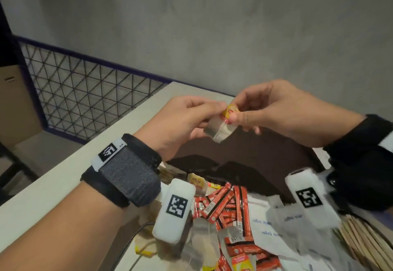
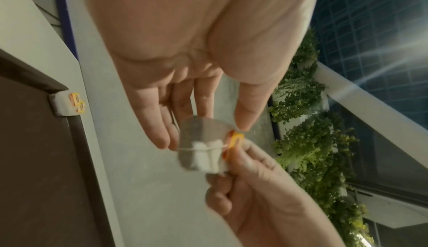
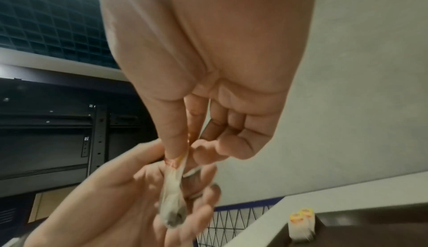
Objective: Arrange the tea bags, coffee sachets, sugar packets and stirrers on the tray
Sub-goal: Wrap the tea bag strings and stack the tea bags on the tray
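Observation:
Both hands are raised over the dark brown tray (image 1: 265,149) and share one tea bag (image 1: 221,131). My right hand (image 1: 239,111) pinches the bag's yellow and red tag (image 1: 230,110) between thumb and forefinger. My left hand (image 1: 212,117) holds the grey pouch, fingers behind it and thumb near the tag. In the left wrist view the tea bag (image 2: 201,148) hangs between the two hands, string across it. Two tea bags (image 2: 67,104) stand in a corner of the tray (image 2: 34,150); the right wrist view shows those tea bags (image 3: 301,221) too.
Near me on the pale table (image 1: 63,177) lies a mixed pile: red coffee sachets (image 1: 229,207), white sugar packets (image 1: 274,224), wooden stirrers (image 1: 361,241) at the right, loose tea bags (image 1: 197,180). A wire mesh railing (image 1: 85,92) runs along the table's far left edge.

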`<state>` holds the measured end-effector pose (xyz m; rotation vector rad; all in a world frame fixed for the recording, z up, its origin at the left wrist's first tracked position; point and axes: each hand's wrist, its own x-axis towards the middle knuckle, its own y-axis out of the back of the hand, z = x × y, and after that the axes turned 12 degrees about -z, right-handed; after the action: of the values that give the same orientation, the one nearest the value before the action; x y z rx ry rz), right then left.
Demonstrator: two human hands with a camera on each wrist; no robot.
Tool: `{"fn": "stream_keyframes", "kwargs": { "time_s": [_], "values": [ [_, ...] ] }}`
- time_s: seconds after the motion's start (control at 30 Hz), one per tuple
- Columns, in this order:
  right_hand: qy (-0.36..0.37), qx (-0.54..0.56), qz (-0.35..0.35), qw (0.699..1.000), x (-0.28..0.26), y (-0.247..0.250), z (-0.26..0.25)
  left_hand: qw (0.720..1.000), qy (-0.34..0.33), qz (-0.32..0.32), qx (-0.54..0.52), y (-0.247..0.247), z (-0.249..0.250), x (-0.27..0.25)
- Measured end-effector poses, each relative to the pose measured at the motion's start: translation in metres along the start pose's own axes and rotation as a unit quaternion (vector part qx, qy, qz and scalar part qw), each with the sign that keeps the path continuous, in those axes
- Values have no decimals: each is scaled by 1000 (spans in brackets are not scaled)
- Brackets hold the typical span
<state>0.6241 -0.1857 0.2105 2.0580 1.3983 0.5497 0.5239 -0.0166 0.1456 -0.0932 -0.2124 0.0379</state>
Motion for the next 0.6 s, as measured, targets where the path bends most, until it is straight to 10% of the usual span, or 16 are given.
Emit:
{"fn": "stream_keyframes", "kwargs": {
  "time_s": [0.6],
  "values": [
    [-242, -51, -78, 966, 196, 4, 85, 957, 5, 261, -125, 85, -15, -4]
  ]
}}
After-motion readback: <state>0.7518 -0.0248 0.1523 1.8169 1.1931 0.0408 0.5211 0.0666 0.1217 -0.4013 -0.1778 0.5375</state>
